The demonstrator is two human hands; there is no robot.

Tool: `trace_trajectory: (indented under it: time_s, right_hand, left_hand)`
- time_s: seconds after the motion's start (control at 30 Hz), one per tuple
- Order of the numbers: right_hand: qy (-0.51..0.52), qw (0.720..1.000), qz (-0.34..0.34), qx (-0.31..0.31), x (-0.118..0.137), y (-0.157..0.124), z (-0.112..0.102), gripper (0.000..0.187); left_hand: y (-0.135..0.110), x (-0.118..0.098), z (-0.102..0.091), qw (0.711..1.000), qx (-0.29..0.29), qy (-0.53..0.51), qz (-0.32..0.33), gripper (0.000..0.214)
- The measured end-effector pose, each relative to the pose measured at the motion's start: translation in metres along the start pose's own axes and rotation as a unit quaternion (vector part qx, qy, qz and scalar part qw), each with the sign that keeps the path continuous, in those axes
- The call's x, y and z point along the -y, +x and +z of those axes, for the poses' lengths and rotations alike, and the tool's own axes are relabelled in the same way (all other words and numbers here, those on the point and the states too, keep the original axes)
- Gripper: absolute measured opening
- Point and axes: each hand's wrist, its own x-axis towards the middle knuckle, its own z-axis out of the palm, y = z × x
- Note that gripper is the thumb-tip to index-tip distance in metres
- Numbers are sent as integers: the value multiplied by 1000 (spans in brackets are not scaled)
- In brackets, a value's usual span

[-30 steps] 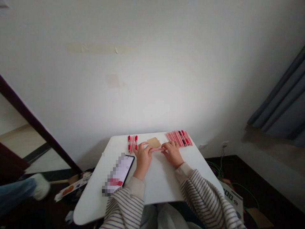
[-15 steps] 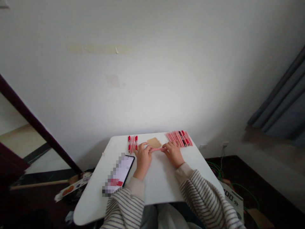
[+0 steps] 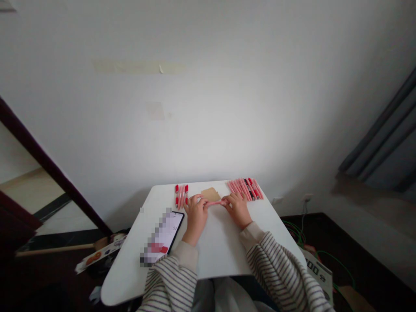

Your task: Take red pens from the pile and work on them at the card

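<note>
A pink pen lies crosswise between my hands, low over the white table. My left hand pinches its left end and my right hand its right end, so both tips are hidden by fingers. Just beyond it sits a flat tan piece, perhaps card or a sticky-note pad. Left of my left hand, a small row of pink and red pens stands side by side. Past my right hand, a larger row of pink, red and black pens lies slanted.
A phone with its screen lit lies on the table left of my left forearm. The white wall rises right behind the table. Green cables and a printed box are on the floor at right.
The view has shifted very slightly. Both hands keep their grip on the pink pen, with almost no other movement.
</note>
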Motion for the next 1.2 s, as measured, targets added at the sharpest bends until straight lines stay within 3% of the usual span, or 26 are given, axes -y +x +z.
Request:
trace_trajectory:
  time_s: [0.67, 0.8, 0.93, 1.07, 1.2]
  right_hand:
    - [33, 999, 11, -11, -1, 1, -3, 20]
    - [52, 998, 2, -18, -2, 1, -4, 24]
    - [54, 998, 2, -17, -3, 0, -2, 16]
    - [46, 999, 13, -9, -5, 1, 0, 18]
    - [59, 998, 10, -18, -5, 2, -1, 26]
  left_hand:
    - [2, 3, 5, 1000, 1, 7, 5, 17]
    - [2, 3, 5, 999, -9, 30, -24, 23]
    - [3, 4, 5, 999, -4, 26, -19, 23]
    - [4, 4, 5, 1000, -15, 5, 2, 16]
    - [4, 5, 7, 1000, -15, 15, -12, 23]
